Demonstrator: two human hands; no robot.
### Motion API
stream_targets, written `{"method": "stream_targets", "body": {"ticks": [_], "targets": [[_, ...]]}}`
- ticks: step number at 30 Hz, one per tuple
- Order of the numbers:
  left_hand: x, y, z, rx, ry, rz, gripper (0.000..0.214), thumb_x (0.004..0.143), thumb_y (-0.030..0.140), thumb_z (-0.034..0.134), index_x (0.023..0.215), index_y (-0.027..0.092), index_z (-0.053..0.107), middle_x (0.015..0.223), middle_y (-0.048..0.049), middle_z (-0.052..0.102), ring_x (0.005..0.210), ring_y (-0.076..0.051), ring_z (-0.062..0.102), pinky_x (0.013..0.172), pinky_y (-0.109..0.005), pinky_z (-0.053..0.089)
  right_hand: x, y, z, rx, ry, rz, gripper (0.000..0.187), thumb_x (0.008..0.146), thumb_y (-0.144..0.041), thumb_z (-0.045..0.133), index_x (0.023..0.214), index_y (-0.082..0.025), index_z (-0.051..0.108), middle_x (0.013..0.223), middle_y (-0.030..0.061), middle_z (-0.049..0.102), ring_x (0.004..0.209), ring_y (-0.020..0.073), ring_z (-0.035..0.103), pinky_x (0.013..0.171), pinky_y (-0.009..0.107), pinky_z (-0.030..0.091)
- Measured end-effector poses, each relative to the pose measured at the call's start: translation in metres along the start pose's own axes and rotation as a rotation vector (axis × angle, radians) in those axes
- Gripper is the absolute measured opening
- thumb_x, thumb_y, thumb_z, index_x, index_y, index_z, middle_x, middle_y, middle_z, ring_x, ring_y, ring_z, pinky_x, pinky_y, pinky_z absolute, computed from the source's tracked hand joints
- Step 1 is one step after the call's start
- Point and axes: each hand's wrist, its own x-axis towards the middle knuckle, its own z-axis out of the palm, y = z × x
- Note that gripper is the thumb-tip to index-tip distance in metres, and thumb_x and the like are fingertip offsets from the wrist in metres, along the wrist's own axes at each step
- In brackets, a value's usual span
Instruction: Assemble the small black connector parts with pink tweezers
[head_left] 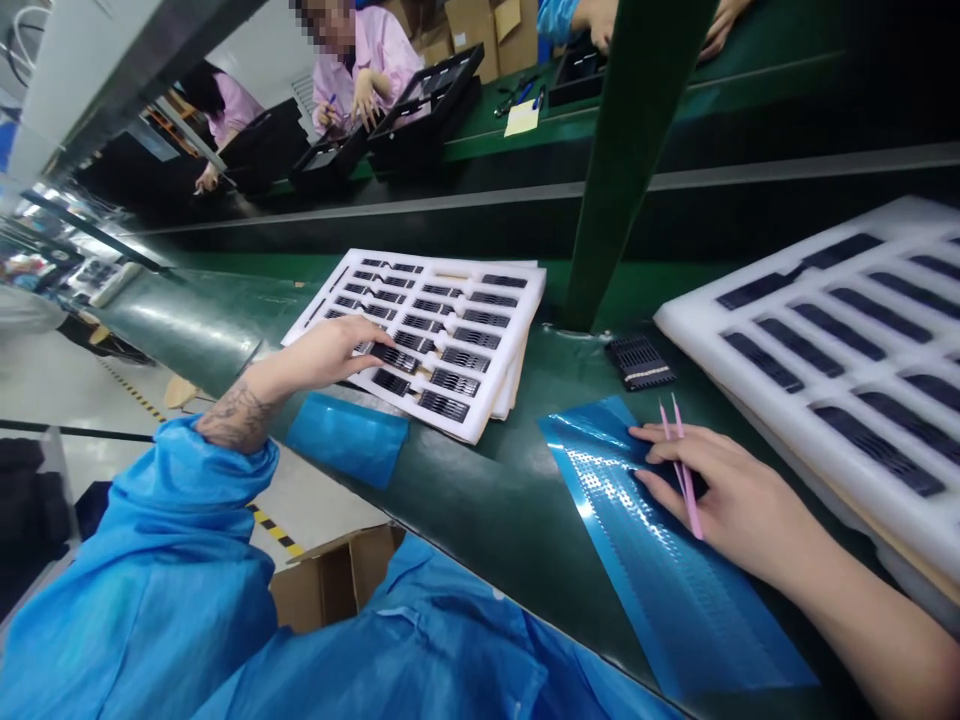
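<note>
My left hand (330, 350) reaches over a white foam tray (534, 300) with rows of black slotted parts in its pockets. Its thumb and fingers pinch a black slotted part (396, 358) at the tray's near left side; whether the part is lifted I cannot tell. In my right hand (720, 490) lies a pair of pink tweezers (684, 480), tips pointing away from me and slightly apart. That hand rests over a sheet of blue film (637, 560) with lines of small marks. Just beyond it sits a separate black slotted piece (640, 362) on the green bench.
A larger white foam tray (697, 305) with long black parts stands at the right. Smaller blue film (349, 440) lies at the bench's front edge. A green post (622, 160) rises behind. Across the line, co-workers handle black cases (424, 110). An open carton (337, 580) stands below.
</note>
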Motion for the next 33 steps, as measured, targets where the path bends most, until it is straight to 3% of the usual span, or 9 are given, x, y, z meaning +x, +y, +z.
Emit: {"method": "stream_targets", "body": {"ticks": [4, 9, 14, 17, 20, 23, 28, 33], "targets": [[0.005, -0.005, 0.011, 0.013, 0.039, 0.025, 0.034, 0.093, 0.041, 0.058, 0.119, 0.022, 0.070, 0.115, -0.0076, 0.071, 0.112, -0.024, 0.064, 0.105, -0.041, 0.049, 0.001, 0.000, 0.002, 0.012, 0.005, -0.005, 0.012, 0.089, -0.033, 0.069, 0.096, -0.025, 0.062, 0.114, 0.0098, 0.075, 0.109, 0.0323, 0.072, 0.093, 0.057, 0.060], [0.011, -0.005, 0.009, -0.018, 0.030, 0.093, 0.040, 0.092, 0.050, 0.059, 0.120, 0.024, 0.070, 0.128, -0.0075, 0.067, 0.116, -0.025, 0.064, 0.106, -0.041, 0.050, 0.002, -0.002, 0.000, -0.016, -0.012, -0.003, 0.013, 0.090, -0.030, 0.069, 0.100, -0.024, 0.062, 0.115, 0.0105, 0.075, 0.110, 0.0307, 0.071, 0.095, 0.055, 0.060], [0.017, -0.016, 0.019, 0.002, 0.035, 0.111, 0.039, 0.094, 0.057, 0.050, 0.091, 0.028, 0.076, 0.098, -0.0039, 0.075, 0.092, -0.024, 0.070, 0.089, -0.039, 0.056, 0.004, -0.006, -0.005, 0.004, -0.014, 0.028, 0.012, 0.090, -0.026, 0.069, 0.099, -0.023, 0.062, 0.114, 0.0100, 0.075, 0.110, 0.0280, 0.070, 0.095, 0.051, 0.059], [0.023, -0.015, 0.020, 0.078, 0.083, 0.101, 0.044, 0.095, 0.060, 0.047, 0.093, 0.026, 0.076, 0.096, -0.0038, 0.075, 0.089, -0.024, 0.070, 0.088, -0.040, 0.056, 0.004, -0.007, -0.005, 0.024, -0.019, 0.036, 0.013, 0.089, -0.025, 0.070, 0.099, -0.023, 0.062, 0.115, 0.0104, 0.074, 0.110, 0.0279, 0.071, 0.096, 0.051, 0.059], [0.030, -0.006, 0.014, 0.150, 0.143, 0.089, 0.045, 0.099, 0.052, 0.042, 0.101, 0.021, 0.075, 0.103, -0.0070, 0.075, 0.098, -0.026, 0.069, 0.094, -0.042, 0.054, 0.003, -0.008, -0.005, 0.012, -0.023, 0.042, 0.014, 0.089, -0.026, 0.069, 0.101, -0.023, 0.063, 0.116, 0.0105, 0.074, 0.112, 0.0296, 0.070, 0.097, 0.053, 0.058], [0.040, -0.002, 0.008, 0.200, 0.084, 0.113, 0.038, 0.100, 0.041, 0.044, 0.108, 0.020, 0.075, 0.109, -0.0079, 0.073, 0.102, -0.026, 0.068, 0.096, -0.039, 0.052, 0.002, -0.005, -0.004, 0.005, -0.020, 0.032, 0.013, 0.089, -0.028, 0.069, 0.100, -0.023, 0.063, 0.117, 0.0097, 0.075, 0.111, 0.0305, 0.071, 0.096, 0.053, 0.058], [0.051, 0.007, 0.002, 0.382, -0.068, 0.165, 0.027, 0.096, 0.032, 0.056, 0.113, 0.019, 0.072, 0.112, -0.0076, 0.071, 0.097, -0.024, 0.068, 0.088, -0.035, 0.054, 0.002, -0.003, -0.004, -0.007, -0.028, -0.003, 0.013, 0.090, -0.029, 0.068, 0.100, -0.023, 0.062, 0.117, 0.0101, 0.074, 0.110, 0.0294, 0.070, 0.096, 0.052, 0.059], [0.059, 0.021, -0.002, 0.550, -0.110, 0.279, 0.018, 0.094, 0.027, 0.060, 0.091, 0.016, 0.073, 0.090, -0.0089, 0.070, 0.089, -0.026, 0.067, 0.081, -0.036, 0.054, 0.002, -0.005, -0.004, -0.008, -0.035, 0.008, 0.013, 0.091, -0.030, 0.068, 0.100, -0.023, 0.061, 0.116, 0.0104, 0.074, 0.111, 0.0297, 0.070, 0.096, 0.053, 0.059]]}}
